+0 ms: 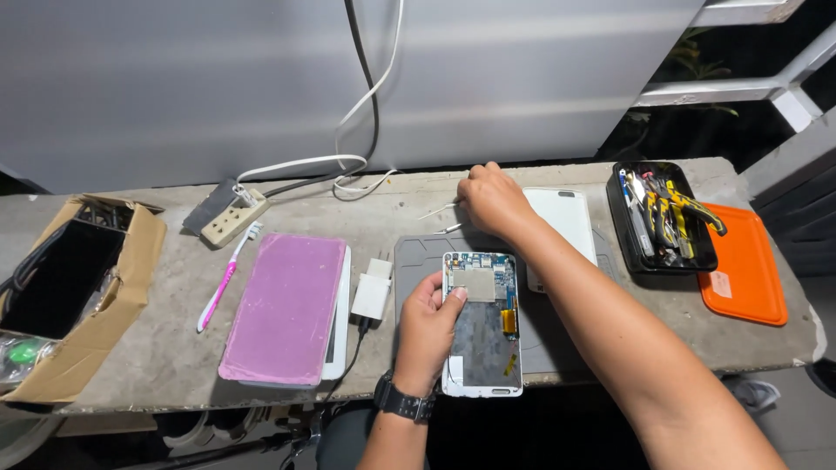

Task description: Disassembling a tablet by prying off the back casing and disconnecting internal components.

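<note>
Phone, back off, is held by left hand on grey mat | tweezers are being grasped by right hand | next: careful picking at small parts.

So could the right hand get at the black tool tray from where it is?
Probably yes: the right hand rests at the tweezers, and only the flat white back cover lies before the black tool tray.

Your left hand sits near, wrist upright, fingers curled, thumb pressed flat toward the right. Your right arm stretches from the near right to the far middle; right hand knuckles up, fingertips pinched together.
</note>
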